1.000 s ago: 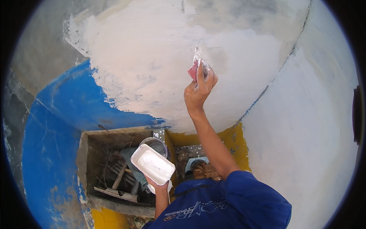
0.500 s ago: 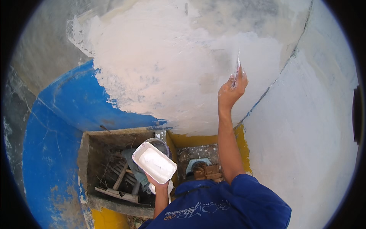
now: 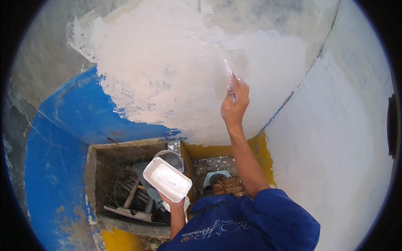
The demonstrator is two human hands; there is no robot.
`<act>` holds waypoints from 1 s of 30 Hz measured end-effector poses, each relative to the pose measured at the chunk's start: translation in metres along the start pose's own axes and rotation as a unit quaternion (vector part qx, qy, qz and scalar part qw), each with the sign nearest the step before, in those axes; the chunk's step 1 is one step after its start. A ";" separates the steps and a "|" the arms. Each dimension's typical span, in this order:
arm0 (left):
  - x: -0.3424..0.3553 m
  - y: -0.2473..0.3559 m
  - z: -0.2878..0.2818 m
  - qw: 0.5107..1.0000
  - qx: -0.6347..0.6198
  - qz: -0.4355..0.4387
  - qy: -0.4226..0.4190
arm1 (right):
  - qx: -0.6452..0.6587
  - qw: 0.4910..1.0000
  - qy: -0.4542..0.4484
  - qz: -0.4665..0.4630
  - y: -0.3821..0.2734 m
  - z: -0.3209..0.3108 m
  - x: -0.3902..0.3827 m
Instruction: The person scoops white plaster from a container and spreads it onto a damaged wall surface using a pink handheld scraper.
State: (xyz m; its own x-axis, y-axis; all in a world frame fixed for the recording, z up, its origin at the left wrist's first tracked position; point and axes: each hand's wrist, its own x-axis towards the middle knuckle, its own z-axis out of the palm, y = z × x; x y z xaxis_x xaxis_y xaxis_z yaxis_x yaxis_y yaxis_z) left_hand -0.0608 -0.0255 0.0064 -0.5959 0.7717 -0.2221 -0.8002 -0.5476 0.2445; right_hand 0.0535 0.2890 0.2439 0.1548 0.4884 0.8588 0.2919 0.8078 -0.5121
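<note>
Head view: your left hand (image 3: 177,203) keeps a firm grip on the lower edge of a shallow, white, rectangular tray (image 3: 152,168) containing white paste (image 3: 171,178). Up and to the right of that tray, your right hand's (image 3: 235,103) grip is closed on a thin, flat, white-smeared scraper (image 3: 229,72), seen nearly edge-on; I cannot tell whether its tip touches the off-white coated wall (image 3: 159,54) beyond the tray. Partly behind the tray is a round grey bucket (image 3: 176,158); left of it, a rough concrete box (image 3: 92,171) holds wooden pieces (image 3: 132,193).
</note>
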 end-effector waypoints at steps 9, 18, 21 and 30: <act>-0.002 -0.002 0.001 1.000 0.006 -0.019 -0.010 | -0.132 0.991 0.035 -0.012 0.082 -0.027 -0.012; 0.000 -0.011 0.011 0.998 -0.057 -0.025 0.010 | -0.099 0.992 0.054 0.047 0.097 -0.053 -0.045; -0.002 -0.012 0.003 0.998 -0.055 -0.031 0.006 | -0.132 0.986 0.091 0.051 0.110 -0.056 -0.032; -0.011 -0.024 0.034 1.000 0.005 -0.020 0.011 | 0.032 0.989 -0.141 0.042 0.045 -0.034 -0.134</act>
State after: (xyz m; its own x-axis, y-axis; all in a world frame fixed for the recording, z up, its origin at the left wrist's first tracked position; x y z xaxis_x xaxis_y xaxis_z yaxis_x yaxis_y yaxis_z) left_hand -0.0333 -0.0097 0.0352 -0.5645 0.7860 -0.2522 -0.8231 -0.5129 0.2439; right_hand 0.0778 0.2489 0.1066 -0.0959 0.6194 0.7792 0.2265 0.7758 -0.5889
